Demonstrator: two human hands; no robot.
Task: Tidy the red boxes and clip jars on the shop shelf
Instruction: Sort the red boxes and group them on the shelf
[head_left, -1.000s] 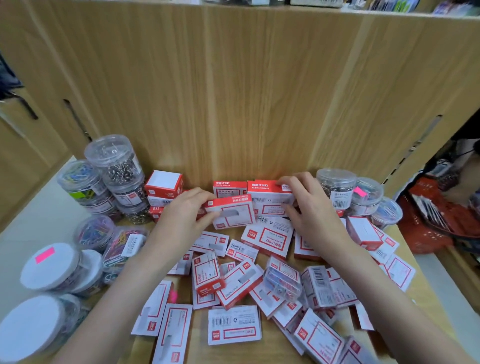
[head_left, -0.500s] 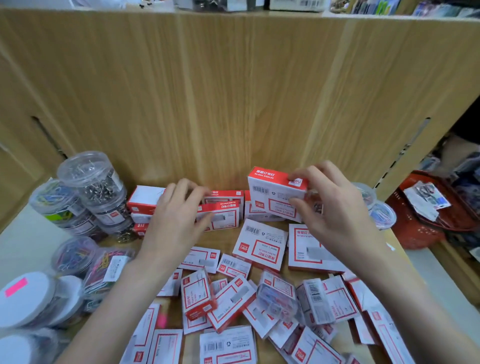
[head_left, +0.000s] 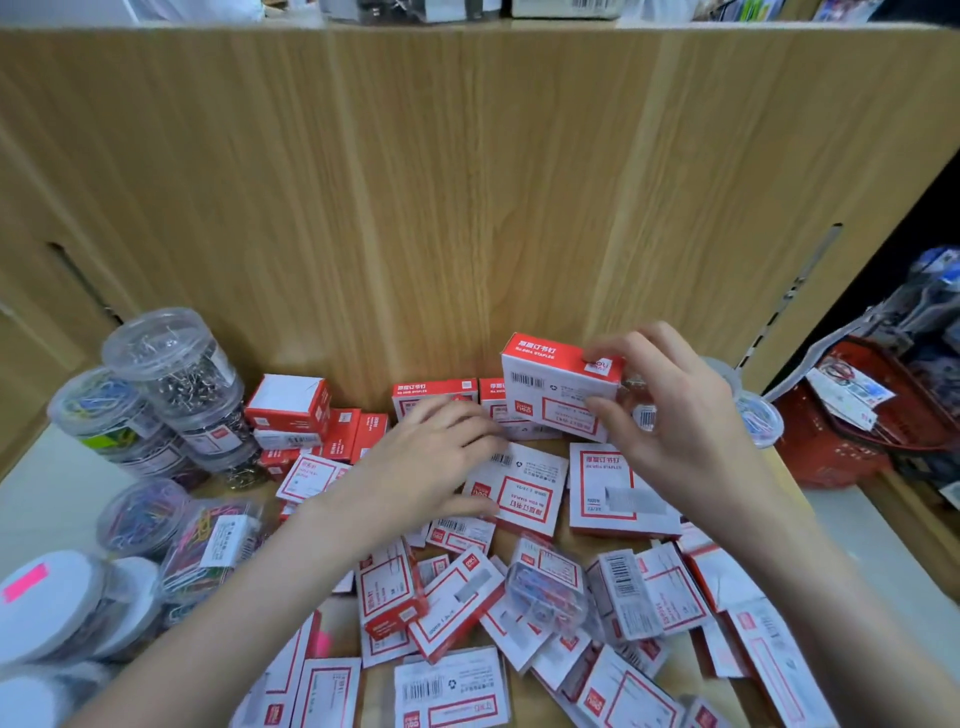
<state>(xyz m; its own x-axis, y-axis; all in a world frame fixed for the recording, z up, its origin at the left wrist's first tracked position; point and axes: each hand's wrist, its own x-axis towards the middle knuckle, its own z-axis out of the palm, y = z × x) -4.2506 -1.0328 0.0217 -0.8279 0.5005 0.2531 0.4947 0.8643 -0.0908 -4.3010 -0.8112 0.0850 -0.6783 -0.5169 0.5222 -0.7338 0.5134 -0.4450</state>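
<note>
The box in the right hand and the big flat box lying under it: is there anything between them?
In the head view, nothing lies between the lifted box in the right hand and the flat box; only bare shelf shows there.

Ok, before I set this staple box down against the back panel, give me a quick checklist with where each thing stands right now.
1. Grip on the lifted box: the right hand pinches its right end with thumb and fingers. Ok.
2. Box clear of the pile: held up above the flat boxes. Ok.
3. Landing spot: the back row of boxes stands against the wooden panel; space behind the lifted box is hidden. Cannot tell.
4. Left hand: lies over the boxes by the row, fingers near the landing spot. Not ok.
5. Stacked clip jars at left: upright, apart from the move. Ok.
</note>
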